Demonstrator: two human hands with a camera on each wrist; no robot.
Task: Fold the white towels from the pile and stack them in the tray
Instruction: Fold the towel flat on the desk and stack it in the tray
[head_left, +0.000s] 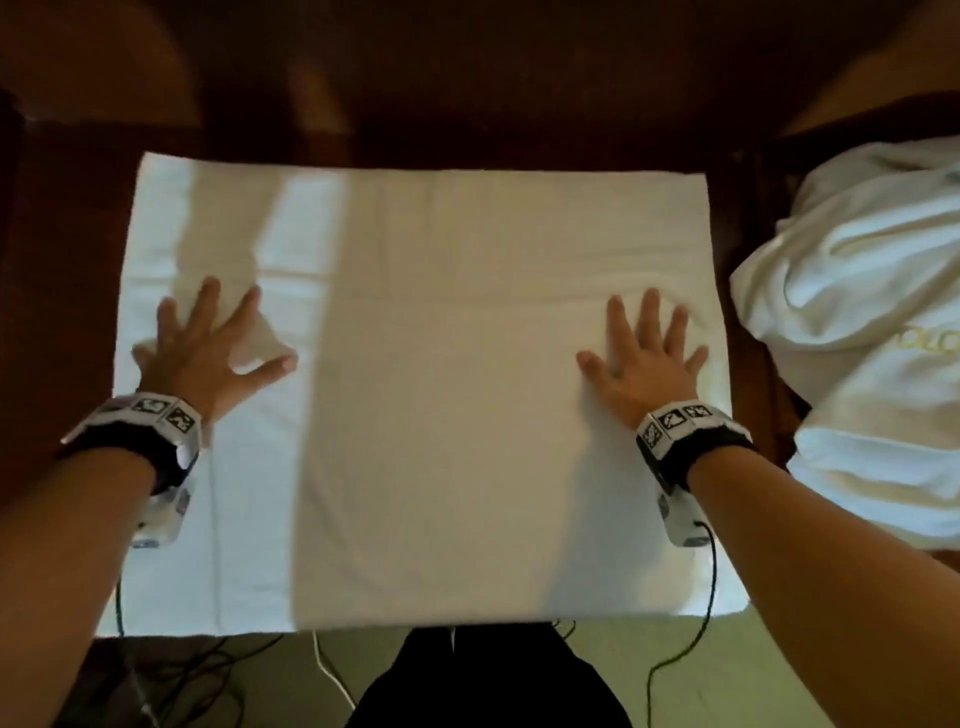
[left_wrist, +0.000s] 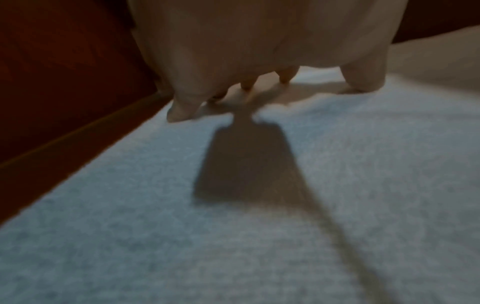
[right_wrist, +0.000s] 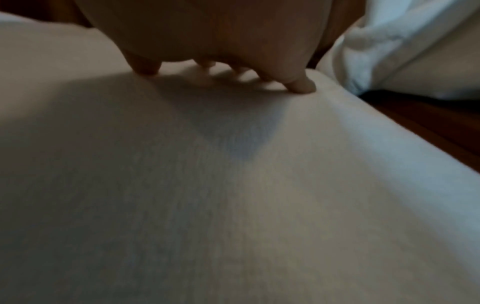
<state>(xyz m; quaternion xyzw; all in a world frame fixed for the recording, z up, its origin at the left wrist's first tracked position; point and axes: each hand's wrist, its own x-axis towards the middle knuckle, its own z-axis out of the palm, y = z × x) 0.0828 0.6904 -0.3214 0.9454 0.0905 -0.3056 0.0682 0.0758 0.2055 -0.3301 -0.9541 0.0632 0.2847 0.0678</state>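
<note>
On the dark wooden table (head_left: 467, 124), a flat white rectangular terry towel (head_left: 441, 389) lies spread before me. My left hand (head_left: 208, 348) and right hand (head_left: 644, 358) press it, fingers splayed, probably smoothing it for folding. The rumpled white towel pile (head_left: 862, 322) waits just right; I see no tray.

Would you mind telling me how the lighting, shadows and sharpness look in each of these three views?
Head view: bright bluish light bands cross the left of the spread towel, its middle lies in warmer shade, and the picture is soft. Left wrist view: blurred, with a dark hard-edged shadow on the towel below the left hand. Right wrist view: dim and soft, with a faint shadow under the right hand.
</note>
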